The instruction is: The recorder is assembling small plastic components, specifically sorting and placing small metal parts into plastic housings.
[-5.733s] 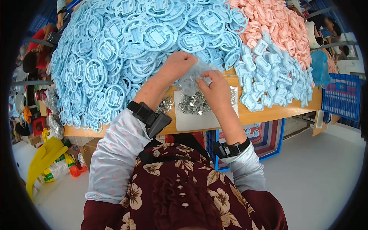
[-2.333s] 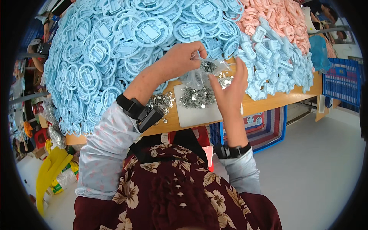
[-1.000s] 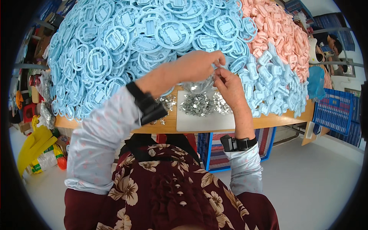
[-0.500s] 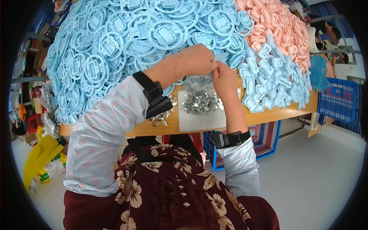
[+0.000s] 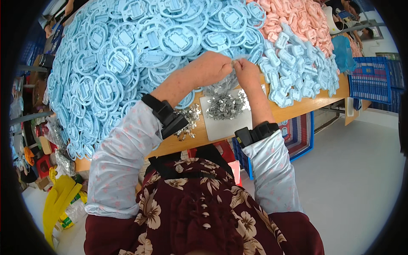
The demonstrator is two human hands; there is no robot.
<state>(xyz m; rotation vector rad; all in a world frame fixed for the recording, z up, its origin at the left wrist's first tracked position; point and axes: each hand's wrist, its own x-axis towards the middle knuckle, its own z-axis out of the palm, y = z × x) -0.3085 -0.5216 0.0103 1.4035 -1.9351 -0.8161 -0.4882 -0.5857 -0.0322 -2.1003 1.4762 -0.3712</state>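
Observation:
My left hand [image 5: 213, 68] and my right hand [image 5: 247, 73] meet above the table, fingers closed in a pinch. Thin clear plastic shows at their fingertips, and it appears to belong to the clear plastic bag [image 5: 224, 87] hanging just below them. What the fingers grip exactly is partly hidden by the hands. Under the bag, a heap of small silvery metal pieces [image 5: 224, 106] lies on a white board [image 5: 216, 129]. More loose silvery pieces [image 5: 189, 121] are scattered on the wood left of the board, near my left wrist.
A large pile of light-blue oval plastic parts [image 5: 108, 89] covers the table's left and back. Smaller pale-blue parts [image 5: 293, 70] and pink parts [image 5: 297, 25] are heaped at right. A blue crate [image 5: 312, 136] stands below the wooden table's [image 5: 280, 114] front edge.
The view has turned slightly, so the table appears tilted. Both hands remain together at nearly the same place over the bag, with the fingertips a little higher in the picture.

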